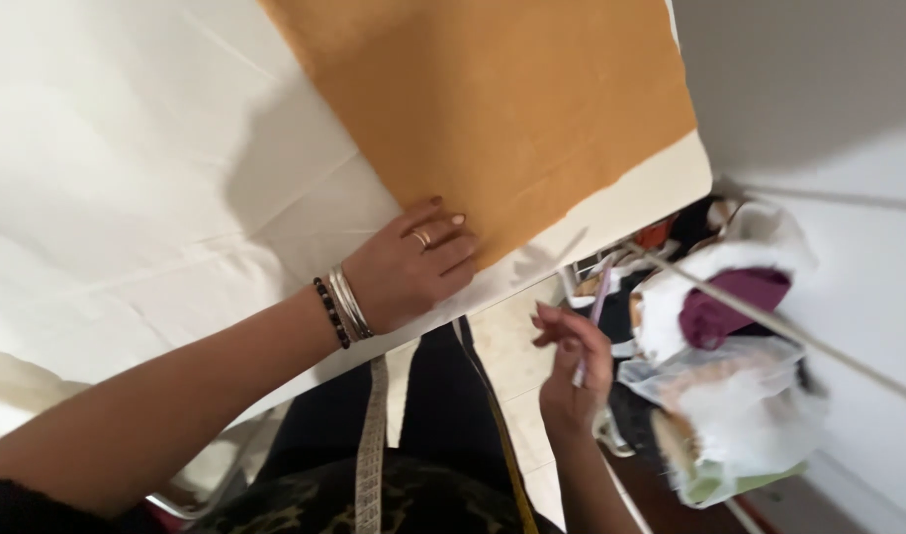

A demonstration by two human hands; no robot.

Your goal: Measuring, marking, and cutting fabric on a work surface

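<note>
A large sheet of orange-brown paper lies flat in the upper middle of the frame, its lower corner pressed at centre. A thin, pale pencil-like stick, blurred, stands tilted at lower right of centre.

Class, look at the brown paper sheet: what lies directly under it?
The brown paper sheet lies on white cloth over the table. The left hand presses its edge. Anything beneath the paper's middle is covered.

Head camera; looks down, close.
</note>
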